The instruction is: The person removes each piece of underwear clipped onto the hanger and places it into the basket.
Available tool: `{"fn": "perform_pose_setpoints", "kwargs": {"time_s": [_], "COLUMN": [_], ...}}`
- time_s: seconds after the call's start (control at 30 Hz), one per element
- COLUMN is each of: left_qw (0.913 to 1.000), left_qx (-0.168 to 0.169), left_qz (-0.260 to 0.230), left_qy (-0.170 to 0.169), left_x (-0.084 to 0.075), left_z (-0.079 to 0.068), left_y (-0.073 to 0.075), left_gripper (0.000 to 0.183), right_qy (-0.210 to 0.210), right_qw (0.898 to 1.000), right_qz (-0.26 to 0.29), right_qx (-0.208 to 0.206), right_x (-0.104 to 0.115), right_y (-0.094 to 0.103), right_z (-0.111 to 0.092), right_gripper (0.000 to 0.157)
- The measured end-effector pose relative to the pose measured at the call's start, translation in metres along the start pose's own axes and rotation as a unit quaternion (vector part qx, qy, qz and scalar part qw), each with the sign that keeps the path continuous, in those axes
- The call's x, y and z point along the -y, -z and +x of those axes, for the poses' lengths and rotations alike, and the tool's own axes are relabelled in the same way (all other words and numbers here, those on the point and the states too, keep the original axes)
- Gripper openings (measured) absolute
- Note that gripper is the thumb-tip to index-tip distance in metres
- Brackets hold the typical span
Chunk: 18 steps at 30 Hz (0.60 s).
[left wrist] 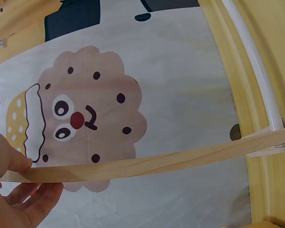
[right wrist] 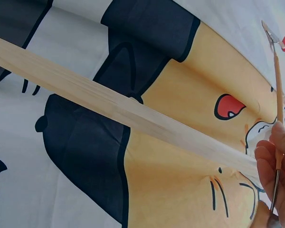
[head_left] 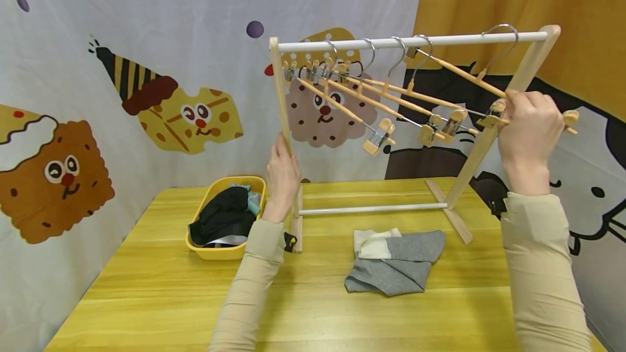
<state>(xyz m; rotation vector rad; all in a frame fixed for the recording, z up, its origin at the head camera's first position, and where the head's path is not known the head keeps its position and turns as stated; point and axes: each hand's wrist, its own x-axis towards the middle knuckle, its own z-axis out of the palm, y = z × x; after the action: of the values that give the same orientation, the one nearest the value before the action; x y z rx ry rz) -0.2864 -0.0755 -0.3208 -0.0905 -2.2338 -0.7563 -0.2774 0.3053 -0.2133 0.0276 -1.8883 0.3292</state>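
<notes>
A small wooden garment rack with a white top rail (head_left: 459,39) stands on the table. My left hand (head_left: 282,178) holds its left wooden upright (head_left: 281,91); in the left wrist view the thumb and fingers lie on either side of that upright (left wrist: 133,168). With my right hand (head_left: 532,129) I grip the wooden bar of the rightmost clip hanger (head_left: 459,72), its hook over the rail near the right end. The right wrist view shows thumb and fingers pinching this hanger bar (right wrist: 278,90). Several other clip hangers (head_left: 337,103) hang at an angle farther left on the rail.
A yellow basket (head_left: 215,254) with dark and light-blue clothes (head_left: 225,213) stands left of the rack. A folded grey and white garment (head_left: 396,265) lies on the wooden table (head_left: 342,319) in front. Behind hangs a cartoon-printed curtain (head_left: 195,26).
</notes>
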Motion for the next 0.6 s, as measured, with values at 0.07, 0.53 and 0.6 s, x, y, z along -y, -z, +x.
{"fn": "perform_pose_setpoints", "kwargs": {"time_s": [0.07, 0.53, 0.6], "left_qw": [1.0, 0.9999, 0.9999], "left_qx": [0.001, -0.009, -0.01], "left_qz": [0.002, 0.002, 0.001], "left_qy": [0.001, -0.007, -0.008], "left_x": [0.0, 0.001, 0.001], "left_z": [0.0, 0.0, 0.0], "left_y": [0.0, -0.001, -0.001], "left_gripper": [0.05, 0.048, 0.048], "right_qy": [0.003, 0.05, 0.068], "right_qw": [1.0, 0.998, 0.997], "right_qz": [0.0, 0.025, 0.04], "right_qx": [0.005, 0.025, 0.008], "right_x": [0.0, 0.001, 0.001], "right_y": [0.0, -0.005, -0.008], "right_z": [0.002, -0.004, -0.008], "right_gripper": [0.031, 0.029, 0.032]}}
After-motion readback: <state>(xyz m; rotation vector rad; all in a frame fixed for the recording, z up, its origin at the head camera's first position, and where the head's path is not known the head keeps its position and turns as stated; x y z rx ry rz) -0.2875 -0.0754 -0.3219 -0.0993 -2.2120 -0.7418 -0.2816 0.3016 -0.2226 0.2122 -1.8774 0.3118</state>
